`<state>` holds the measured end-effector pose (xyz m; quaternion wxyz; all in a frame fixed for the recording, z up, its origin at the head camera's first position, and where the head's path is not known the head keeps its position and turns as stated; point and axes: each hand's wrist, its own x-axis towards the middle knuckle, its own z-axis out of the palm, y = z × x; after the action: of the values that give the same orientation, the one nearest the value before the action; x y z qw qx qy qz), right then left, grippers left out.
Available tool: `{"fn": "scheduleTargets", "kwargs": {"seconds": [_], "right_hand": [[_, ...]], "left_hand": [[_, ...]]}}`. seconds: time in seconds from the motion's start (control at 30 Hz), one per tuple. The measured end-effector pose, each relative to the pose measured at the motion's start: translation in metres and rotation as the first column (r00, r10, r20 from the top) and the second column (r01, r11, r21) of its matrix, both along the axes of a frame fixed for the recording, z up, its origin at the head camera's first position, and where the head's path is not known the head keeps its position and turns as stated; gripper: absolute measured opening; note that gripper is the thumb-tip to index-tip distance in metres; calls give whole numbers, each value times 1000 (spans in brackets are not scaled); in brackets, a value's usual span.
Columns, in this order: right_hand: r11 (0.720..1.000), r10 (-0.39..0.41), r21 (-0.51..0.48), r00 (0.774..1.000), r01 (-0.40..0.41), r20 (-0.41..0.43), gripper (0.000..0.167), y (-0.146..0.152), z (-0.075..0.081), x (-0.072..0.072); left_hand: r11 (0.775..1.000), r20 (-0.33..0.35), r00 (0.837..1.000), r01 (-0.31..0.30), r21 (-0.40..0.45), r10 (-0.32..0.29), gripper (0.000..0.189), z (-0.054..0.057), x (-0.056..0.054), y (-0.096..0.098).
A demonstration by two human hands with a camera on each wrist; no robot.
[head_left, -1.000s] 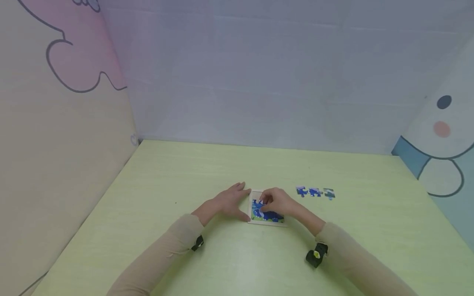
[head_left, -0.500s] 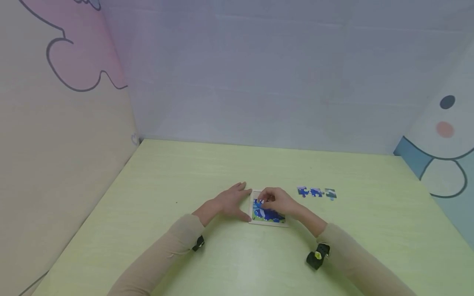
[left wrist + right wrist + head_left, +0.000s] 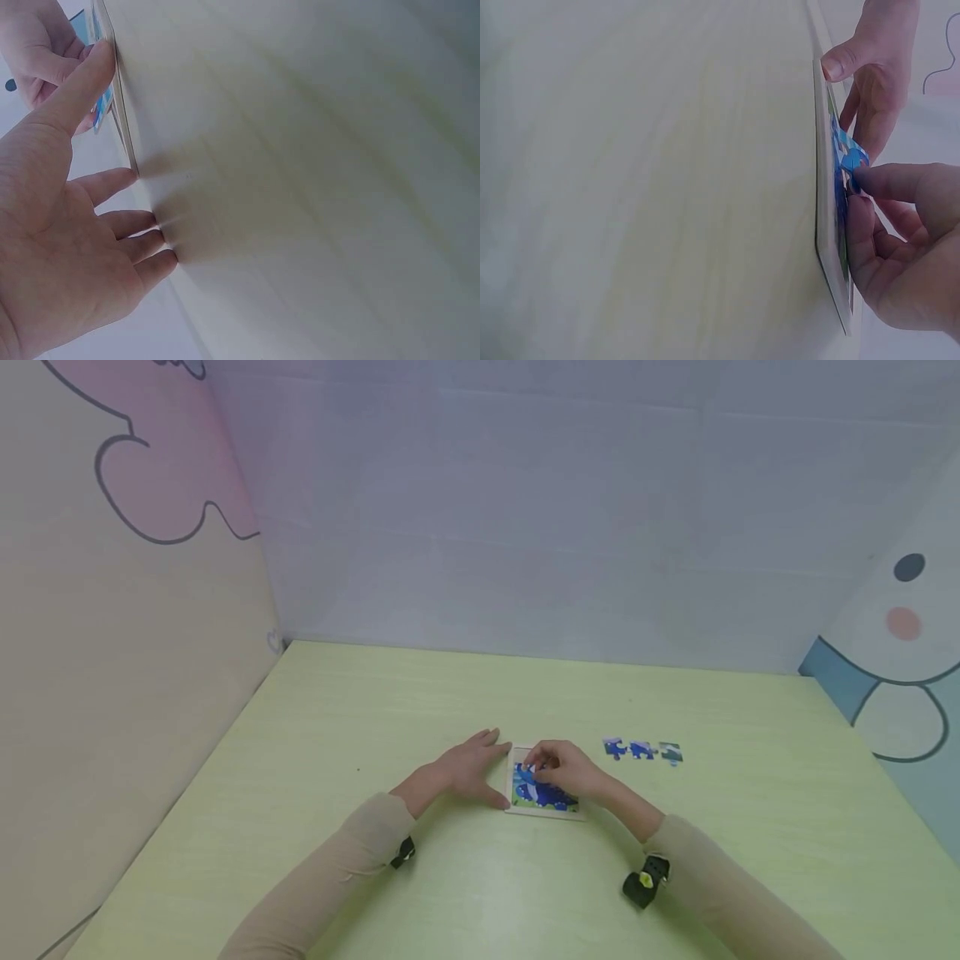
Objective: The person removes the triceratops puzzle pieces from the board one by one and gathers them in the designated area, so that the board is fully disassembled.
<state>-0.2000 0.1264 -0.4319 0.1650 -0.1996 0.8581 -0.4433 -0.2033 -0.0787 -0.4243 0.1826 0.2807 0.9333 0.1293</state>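
Observation:
In the head view a small puzzle tray (image 3: pixel 546 815) with a pale frame lies on the table, partly filled with a blue dinosaur picture. My left hand (image 3: pixel 469 770) rests at the tray's left side, thumb and fingers spread, the thumb touching its edge. Over the tray, my right hand (image 3: pixel 572 772) pinches a blue puzzle piece (image 3: pixel 851 159) between thumb and finger. The right wrist view shows this piece tilted up from the tray's surface. Fingers of the right hand hide the tray's upper right part in the head view.
To the right of the tray lie three loose puzzle pieces in a row: a left one (image 3: pixel 614 748), a middle one (image 3: pixel 641 750) and a right one (image 3: pixel 671 752). The pale green table (image 3: pixel 337 710) meets a wall at the back.
My right hand stays over the tray's upper part, its fingers and the pinched puzzle piece shifting slightly. The left hand keeps its place at the tray's edge.

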Motion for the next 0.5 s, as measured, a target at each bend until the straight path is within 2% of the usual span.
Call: {"fn": "scheduleTargets", "kwargs": {"seconds": [0.23, 0.5], "right_hand": [[998, -63, -28, 995, 65, 74, 11, 0, 0, 1], [988, -137, -45, 976, 147, 168, 13, 0, 0, 0]], "left_hand": [[1000, 3, 1000, 0, 9, 0, 91, 2, 1, 0], [1000, -3, 1000, 12, 15, -12, 91, 4, 1, 1]]}}
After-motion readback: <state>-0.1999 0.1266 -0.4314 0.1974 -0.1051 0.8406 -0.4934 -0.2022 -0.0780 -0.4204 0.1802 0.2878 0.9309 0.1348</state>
